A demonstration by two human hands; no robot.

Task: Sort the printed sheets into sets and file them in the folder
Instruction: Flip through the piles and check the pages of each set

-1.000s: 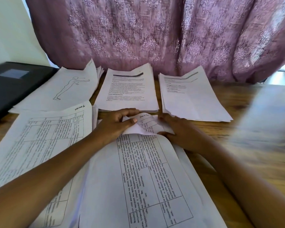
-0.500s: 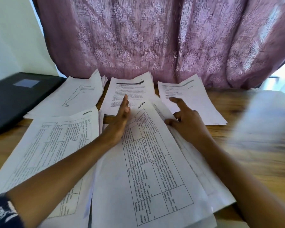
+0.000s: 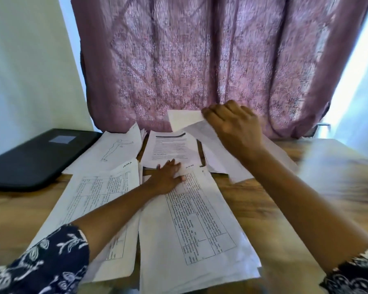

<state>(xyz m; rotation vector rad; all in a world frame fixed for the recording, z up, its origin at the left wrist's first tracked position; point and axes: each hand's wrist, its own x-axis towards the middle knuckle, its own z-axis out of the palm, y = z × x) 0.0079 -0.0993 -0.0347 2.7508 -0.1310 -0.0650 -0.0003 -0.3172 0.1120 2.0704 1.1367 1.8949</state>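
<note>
L hand (image 3: 168, 177) lies flat on the far end of the near-centre stack of white sheets w/ printed tables (image 3: 191, 230). Its fingers (image 3: 172, 164) are straight & spread, pressing the top page down, gripping nothing. The fingertips reach the near edge of the far-centre stack of white text pages w/ a dark header bar (image 3: 170, 149).

R hand (image 3: 234, 126) is raised over the far-R side w/ curled fingers (image 3: 208, 113) that pinch the edge of a blank-looking white paper sheet (image 3: 184, 119). That sheet is lifted clear of the counter & bends below the hand. Under it sits a far-R pile of white sheets (image 3: 285, 155), mostly hidden by the R arm; print not readable.

Also on the brown wooden counter (image 3: 285, 209):
- A 2nd stack of white table-print sheets (image 3: 98, 198) lies just L of the near-centre one, partly under the L forearm.
- Behind that is a white page w/ a line drawing of a standing figure (image 3: 113, 149).

The flat black folder (image 3: 36, 153) lies closed at far L, just beside the figure page, w/ a pale label on its cover; neither hand is near it. A pink patterned curtain (image 3: 200, 60) hangs behind. The L arm wears a dark blue sleeve w/ white print (image 3: 40, 262).
</note>
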